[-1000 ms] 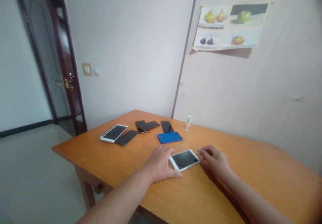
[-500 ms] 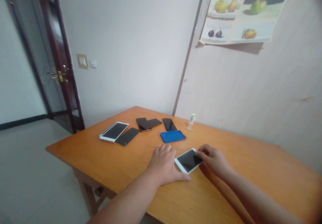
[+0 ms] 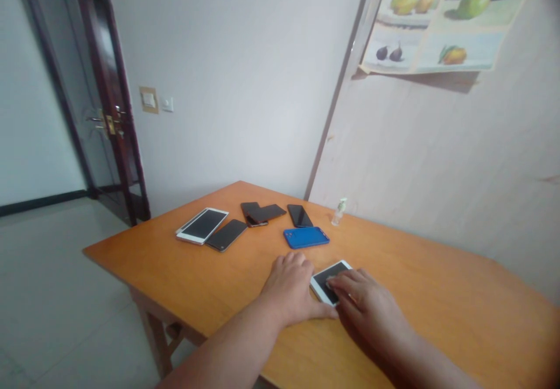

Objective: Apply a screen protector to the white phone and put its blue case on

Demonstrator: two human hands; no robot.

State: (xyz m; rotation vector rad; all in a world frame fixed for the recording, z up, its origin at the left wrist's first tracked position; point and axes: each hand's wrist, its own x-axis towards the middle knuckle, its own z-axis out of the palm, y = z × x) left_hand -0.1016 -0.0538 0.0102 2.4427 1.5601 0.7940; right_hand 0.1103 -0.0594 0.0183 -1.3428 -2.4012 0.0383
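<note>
A white-framed smartphone [image 3: 324,284] with a dark screen lies face up on the wooden table. My left hand [image 3: 291,290] grips its left end, fingers at the far side and thumb stretched along the near side. Over the phone's right part, my right hand [image 3: 365,295] has its fingertips pressed together on the screen. They pinch something small and whitish, mostly hidden, whose kind I cannot make out. Just beyond the phone lies a blue phone case [image 3: 307,237]. A small clear spray bottle [image 3: 339,213] with a pale top stands upright farther back.
A white tablet [image 3: 203,225] and a dark phone [image 3: 227,235] touch at the left of the table [image 3: 166,278]. Two dark phones [image 3: 268,213] overlap near the back, and another black phone [image 3: 300,215] lies beside them. A wall with a fruit poster [image 3: 437,24] rises behind.
My right hand has slid left from the phone's right end to the middle of its screen. My left hand stays on the phone. The view has shifted slightly.
</note>
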